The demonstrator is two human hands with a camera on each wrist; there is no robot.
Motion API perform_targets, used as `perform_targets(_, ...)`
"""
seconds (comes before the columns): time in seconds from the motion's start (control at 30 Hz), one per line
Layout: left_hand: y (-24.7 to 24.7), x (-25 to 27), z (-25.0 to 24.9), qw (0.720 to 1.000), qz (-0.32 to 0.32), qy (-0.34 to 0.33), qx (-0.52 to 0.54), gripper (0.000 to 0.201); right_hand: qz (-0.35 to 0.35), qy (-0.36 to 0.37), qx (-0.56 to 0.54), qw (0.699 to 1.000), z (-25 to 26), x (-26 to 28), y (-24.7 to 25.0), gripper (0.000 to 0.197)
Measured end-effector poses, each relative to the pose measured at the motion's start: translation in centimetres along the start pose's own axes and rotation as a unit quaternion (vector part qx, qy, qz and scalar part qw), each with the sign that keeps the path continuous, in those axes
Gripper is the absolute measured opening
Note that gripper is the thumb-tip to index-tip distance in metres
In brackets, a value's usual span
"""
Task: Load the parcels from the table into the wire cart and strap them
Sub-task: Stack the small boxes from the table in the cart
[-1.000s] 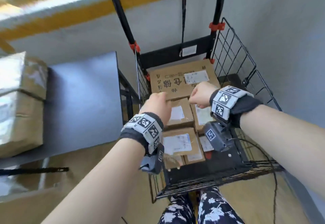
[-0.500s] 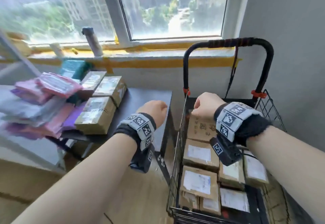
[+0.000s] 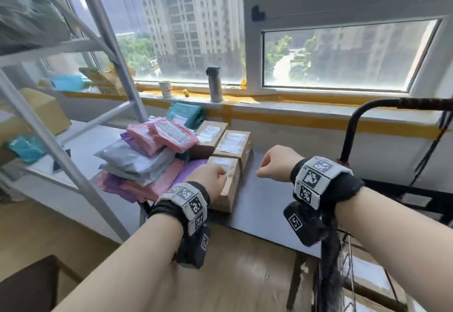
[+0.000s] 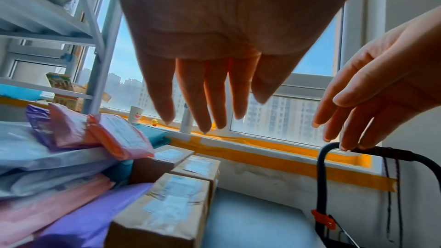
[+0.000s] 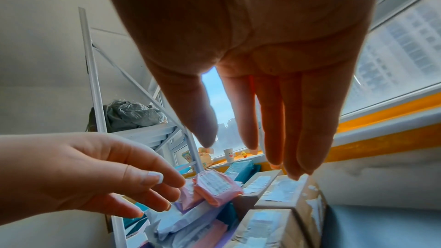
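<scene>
Three cardboard parcels lie in a row on the dark grey table (image 3: 264, 203). The nearest box (image 3: 229, 189) (image 4: 167, 205) (image 5: 267, 229) is under my left hand (image 3: 212, 176) (image 4: 203, 116), which hovers just above its near end with straight fingers and holds nothing. My right hand (image 3: 274, 164) (image 5: 257, 150) is empty too, fingers straight, in the air over the table just right of the middle box (image 3: 232, 143). A pile of pink, grey and purple mailer bags (image 3: 147, 159) lies left of the boxes. The wire cart (image 3: 343, 262) stands at the lower right, its black handle (image 3: 382, 105) (image 4: 322, 176) rising beside the table.
A white metal rack (image 3: 73, 164) stands at the left, its slanted leg close to the mailer pile. On the window sill stand a steel flask (image 3: 214, 83) and a paper cup (image 3: 165, 88). A teal mailer (image 3: 185, 114) leans behind the boxes. Parcels (image 3: 367, 277) lie inside the cart.
My view has swung up and left from the cart to the table. Both hands moved from over the loaded cart to over the table's boxes.
</scene>
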State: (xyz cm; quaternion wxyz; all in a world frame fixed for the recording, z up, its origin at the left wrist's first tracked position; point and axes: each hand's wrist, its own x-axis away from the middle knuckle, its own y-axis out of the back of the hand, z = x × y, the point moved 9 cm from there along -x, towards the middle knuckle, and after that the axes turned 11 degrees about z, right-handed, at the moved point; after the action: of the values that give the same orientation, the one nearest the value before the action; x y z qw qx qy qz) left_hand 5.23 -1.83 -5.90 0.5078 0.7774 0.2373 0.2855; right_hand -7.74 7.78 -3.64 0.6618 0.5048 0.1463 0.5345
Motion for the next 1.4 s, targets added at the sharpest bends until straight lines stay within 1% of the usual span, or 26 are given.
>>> perform_targets(0.13, 2.7, -1.0, 5.9, 1.000, -0.001, -0.006, 0.012, 0.030, 0.005, -0.009, -0.037, 0.999, 5.4, -4.0, -2.0, 0.035)
perform_targets(0.2, 3.3, -1.9, 8.4, 1.000, 0.008, 0.001, 0.016, 0.030, 0.006, -0.023, -0.046, 0.999, 6.7, -5.9, -2.9, 0.034)
perform_targets(0.3, 3.4, -3.7, 11.4, 0.999, 0.021, 0.012, 0.027, 0.028, 0.006, -0.046, -0.052, 0.998, 7.3, -8.3, -3.7, 0.033)
perform_targets(0.4, 2.4, -5.7, 13.2, 0.998, 0.038, 0.013, 0.051, 0.030, 0.010, -0.074, -0.052, 0.996, 6.8, -10.5, -4.5, 0.033)
perform_targets(0.5, 0.8, -8.0, 14.9, 0.995, 0.067, 0.033, 0.071, 0.035, 0.024, -0.110, -0.050, 0.992, 5.6, -13.1, -5.9, 0.020)
perform_targets(0.6, -0.9, -10.9, 16.5, 0.991, 0.101, 0.053, 0.070, 0.041, 0.027, -0.127, -0.069, 0.989, 4.3, -16.1, -7.2, 0.035)
perform_targets(0.63, -1.4, -11.8, 16.9, 0.990, 0.113, 0.062, 0.065, 0.041, 0.037, -0.133, -0.077, 0.987, 3.8, -17.2, -7.7, 0.037)
perform_targets(0.7, -2.3, -13.7, 17.5, 0.986, 0.137, 0.073, 0.056, 0.043, 0.060, -0.148, -0.100, 0.982, 2.6, -19.1, -9.1, 0.036)
perform_targets(0.77, -3.4, -15.6, 17.9, 0.982, 0.162, 0.082, 0.045, 0.045, 0.078, -0.156, -0.122, 0.977, 1.7, -20.6, -10.2, 0.031)
perform_targets(0.87, -5.5, -18.0, 18.2, 0.975, 0.199, 0.097, 0.029, 0.040, 0.118, -0.166, -0.142, 0.969, 0.4, -22.4, -12.1, 0.028)
perform_targets(0.9, -6.3, -18.6, 18.1, 0.972, 0.212, 0.097, 0.028, 0.038, 0.127, -0.173, -0.153, 0.965, 0.0, -22.8, -12.7, 0.029)
perform_targets(1.0, -8.8, -19.5, 17.6, 0.963, 0.251, 0.088, 0.035, 0.034, 0.136, -0.199, -0.181, 0.953, -1.1, -23.4, -14.4, 0.042)
perform_targets(1.1, -10.0, -20.3, 17.2, 0.961, 0.263, 0.064, 0.050, 0.031, 0.125, -0.214, -0.202, 0.948, -1.4, -23.2, -15.2, 0.044)
perform_targets(1.2, -9.8, -20.5, 16.9, 0.962, 0.266, 0.024, 0.055, 0.025, 0.103, -0.229, -0.229, 0.940, -1.4, -22.2, -15.4, 0.046)
perform_targets(1.33, -8.0, -19.9, 16.1, 0.965, 0.255, -0.035, 0.044, 0.036, 0.058, -0.242, -0.255, 0.934, 0.0, -19.6, -15.1, 0.047)
perform_targets(1.37, -7.9, -19.7, 15.8, 0.963, 0.261, -0.052, 0.047, 0.040, 0.043, -0.242, -0.264, 0.933, 0.6, -18.6, -15.0, 0.052)
perform_targets(1.4, -7.8, -19.5, 15.6, 0.959, 0.269, -0.065, 0.060, 0.043, 0.023, -0.243, -0.274, 0.930, 0.9, -17.7, -14.9, 0.063)
